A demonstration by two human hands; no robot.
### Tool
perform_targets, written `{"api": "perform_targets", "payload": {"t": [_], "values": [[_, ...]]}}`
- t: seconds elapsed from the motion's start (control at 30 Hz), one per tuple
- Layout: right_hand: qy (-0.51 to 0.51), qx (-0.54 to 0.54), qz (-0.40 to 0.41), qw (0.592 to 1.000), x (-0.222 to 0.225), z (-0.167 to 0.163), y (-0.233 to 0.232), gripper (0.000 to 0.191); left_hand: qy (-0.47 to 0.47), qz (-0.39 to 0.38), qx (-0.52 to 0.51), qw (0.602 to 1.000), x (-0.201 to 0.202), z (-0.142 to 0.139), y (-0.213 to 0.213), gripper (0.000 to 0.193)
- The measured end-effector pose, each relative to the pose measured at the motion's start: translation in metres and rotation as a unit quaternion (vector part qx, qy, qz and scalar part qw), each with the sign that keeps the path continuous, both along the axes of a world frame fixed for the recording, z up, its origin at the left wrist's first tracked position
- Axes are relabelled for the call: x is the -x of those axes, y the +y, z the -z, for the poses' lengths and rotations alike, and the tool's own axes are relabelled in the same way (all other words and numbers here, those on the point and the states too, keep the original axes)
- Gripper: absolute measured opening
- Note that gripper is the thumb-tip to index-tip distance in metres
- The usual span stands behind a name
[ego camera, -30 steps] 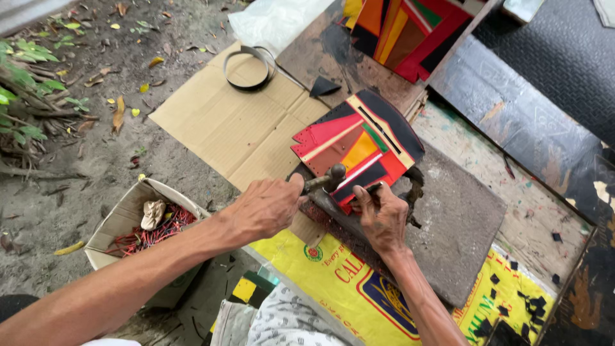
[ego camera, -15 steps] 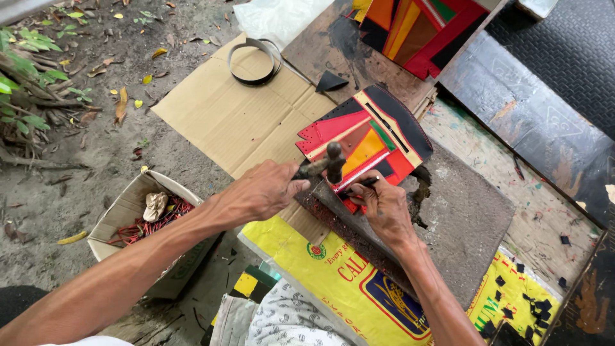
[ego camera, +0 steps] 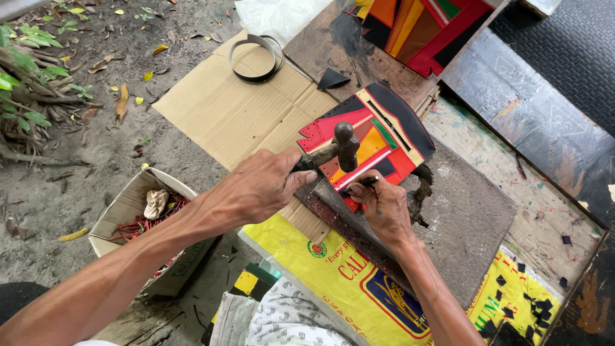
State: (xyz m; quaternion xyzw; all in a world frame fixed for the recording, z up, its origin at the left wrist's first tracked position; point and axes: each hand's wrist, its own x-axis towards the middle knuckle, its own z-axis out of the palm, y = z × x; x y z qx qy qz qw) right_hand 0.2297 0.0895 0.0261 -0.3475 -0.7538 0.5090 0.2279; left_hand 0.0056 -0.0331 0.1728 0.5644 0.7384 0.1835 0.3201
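My left hand point(ego camera: 262, 186) grips the wooden handle of a hammer, whose dark metal head point(ego camera: 346, 146) hangs just above a patchwork leather piece point(ego camera: 375, 128) in red, black, orange, yellow and green. The piece lies on a rough dark slab point(ego camera: 474, 218). My right hand point(ego camera: 384, 208) rests on the near edge of the piece, pinching a thin dark punch-like tool point(ego camera: 360, 185) against it. Both forearms reach in from the bottom of the view.
Flat cardboard point(ego camera: 224, 109) with a black strap loop point(ego camera: 256, 57) lies to the left. A stack of similar coloured pieces point(ego camera: 423, 29) sits at the top. An open box of scraps point(ego camera: 138, 208) stands lower left, a yellow printed sack point(ego camera: 359, 282) below, a black mat point(ego camera: 564, 51) at right.
The hammer head has risen from near the tool to a little above the leather piece. My right hand stays on the piece with the tool.
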Motion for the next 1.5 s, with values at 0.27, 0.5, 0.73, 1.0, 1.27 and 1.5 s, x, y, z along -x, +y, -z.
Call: {"api": "perform_targets", "payload": {"t": [0.27,0.5,0.73,1.0,1.27,1.5], "values": [[-0.015,-0.049,0.001,0.999,0.003,-0.001,-0.002,0.006,0.012,0.025,-0.024,0.999,-0.009,-0.012,-0.003,0.041],[-0.019,-0.162,-0.019,0.986,0.004,0.001,-0.004,0.004,-0.041,0.048,-0.123,0.990,-0.017,-0.019,-0.004,0.035],[-0.070,-0.213,-0.026,0.974,0.008,0.005,-0.001,0.015,0.063,0.120,-0.089,0.987,-0.027,-0.016,0.004,0.032],[-0.008,-0.240,-0.035,0.970,0.011,0.005,-0.006,0.013,-0.050,0.091,-0.290,0.951,-0.024,-0.002,-0.007,0.027],[0.028,-0.218,-0.036,0.975,0.017,0.010,-0.006,0.009,-0.011,0.088,-0.257,0.962,-0.019,-0.033,-0.006,0.022],[-0.005,-0.279,-0.029,0.960,0.018,0.012,-0.006,0.017,-0.039,0.086,-0.239,0.966,-0.031,-0.026,-0.002,0.026]]}}
